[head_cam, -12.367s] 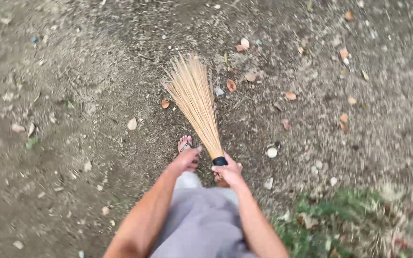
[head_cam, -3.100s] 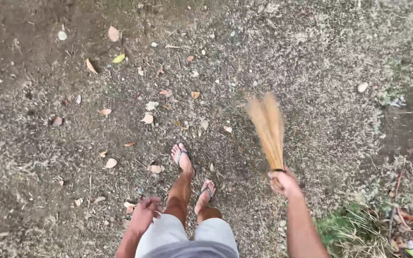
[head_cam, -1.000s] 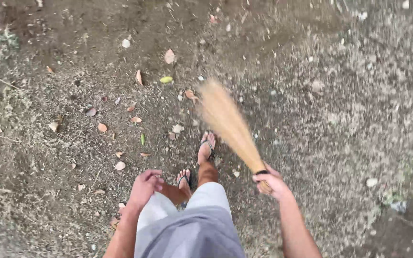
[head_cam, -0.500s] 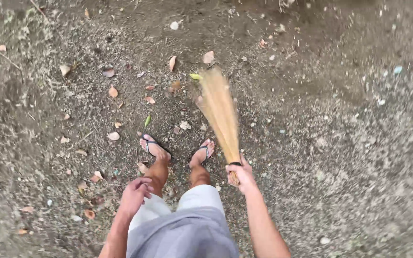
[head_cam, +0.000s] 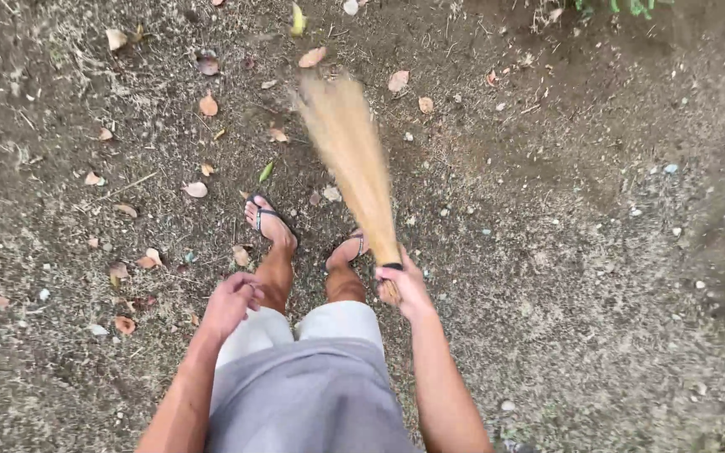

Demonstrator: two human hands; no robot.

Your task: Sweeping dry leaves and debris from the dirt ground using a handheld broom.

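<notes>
Dirt ground (head_cam: 597, 252); broom (head_cam: 350, 159) in right hand (head_cam: 404, 285).

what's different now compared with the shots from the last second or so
The broom has swung from the person's right across in front of the feet, its blurred tips now among the dry leaves ahead. The right hand keeps its grip on the handle; the left hand stays empty by the thigh.

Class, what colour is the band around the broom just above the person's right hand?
Black. The band wraps the tan stick broom above the right hand; head view shows it.
</notes>
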